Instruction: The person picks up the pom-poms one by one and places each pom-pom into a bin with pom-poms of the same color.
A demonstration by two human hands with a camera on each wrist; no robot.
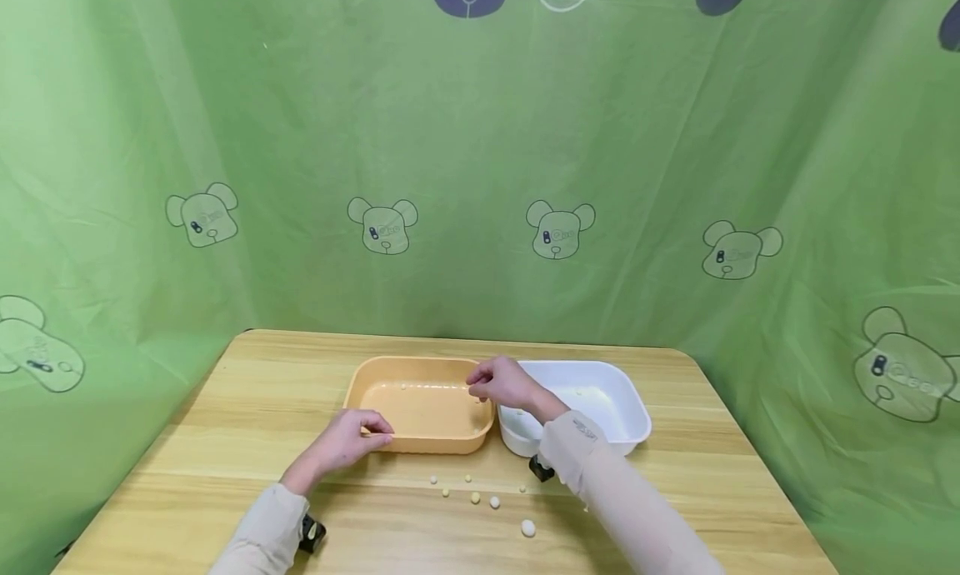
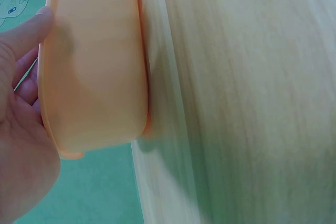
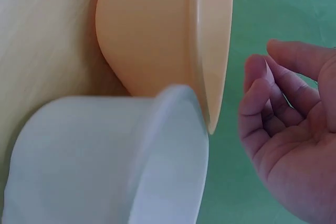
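At its near left corner, my left hand (image 1: 347, 439) grips the rim of an orange plastic basin (image 1: 450, 446). In the left wrist view the thumb (image 2: 31, 32) lies against the basin's outer wall and the other fingers are behind the rim. My right hand (image 1: 506, 383) hovers over the basin's right end, beside the white basin (image 1: 633, 429). Its fingers (image 3: 252, 100) are loosely bent, the thumb close to the index fingertip, with nothing visible held. A small pale ball (image 1: 403, 387) lies inside the orange basin, and a few specks show in the white one.
Several small white and yellow balls lie on the wooden table (image 1: 262, 392) in front of the basins, the largest a white ball (image 1: 528, 527) nearest me. The two basins stand side by side. A green curtain (image 1: 465, 300) surrounds the table's back and sides.
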